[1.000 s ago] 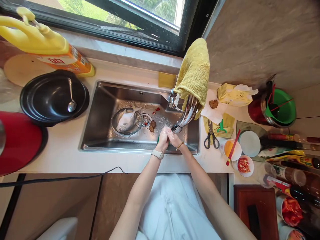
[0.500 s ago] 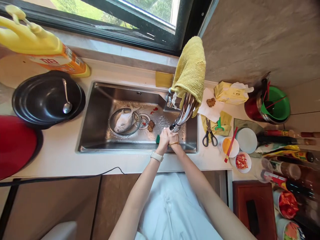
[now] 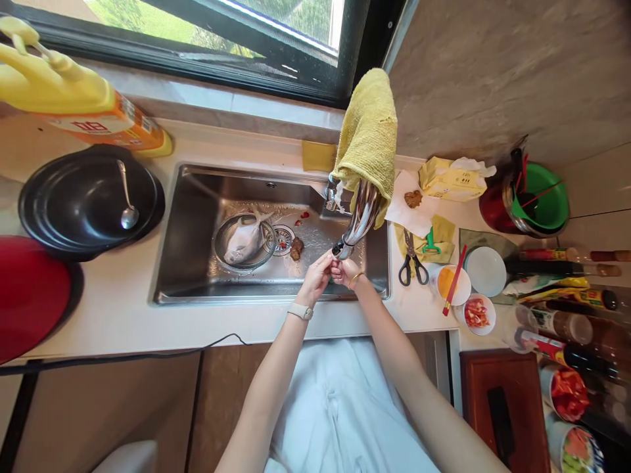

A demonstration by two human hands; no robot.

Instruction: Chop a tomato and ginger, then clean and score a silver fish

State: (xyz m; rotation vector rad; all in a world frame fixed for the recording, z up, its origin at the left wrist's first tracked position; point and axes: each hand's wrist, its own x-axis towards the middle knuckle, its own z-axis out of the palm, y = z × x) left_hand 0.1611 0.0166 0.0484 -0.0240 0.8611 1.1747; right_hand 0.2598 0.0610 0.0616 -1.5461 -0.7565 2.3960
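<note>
Both my hands are together under the tip of the chrome faucet (image 3: 362, 223), over the right side of the steel sink (image 3: 236, 289). My left hand (image 3: 318, 276), below a white watch, has its fingers drawn together near the spout. Curled fingers close my right hand (image 3: 346, 271), which wears a gold bracelet at the wrist and touches the left. Whatever lies between them, if anything, is hidden. A whole silvery fish (image 3: 244, 242) lies in a glass bowl (image 3: 217, 244) in the sink. Beside the drain (image 3: 282, 240) sits a brown knobbly piece (image 3: 296, 248), likely ginger.
A yellow cloth (image 3: 367, 125) drapes the faucet. On the right counter are scissors (image 3: 411, 259), a green peeler (image 3: 432, 242), small bowls, red chopsticks (image 3: 454, 282) and several bottles. A black pot (image 3: 89, 203) with a spoon (image 3: 128, 203) and a red lid (image 3: 29, 295) stand left.
My hands have moved slightly apart from their tight clasp, the left shifting left and its fingers rising toward the spout. A green object by my hands no longer shows clearly. The view has shifted slightly.
</note>
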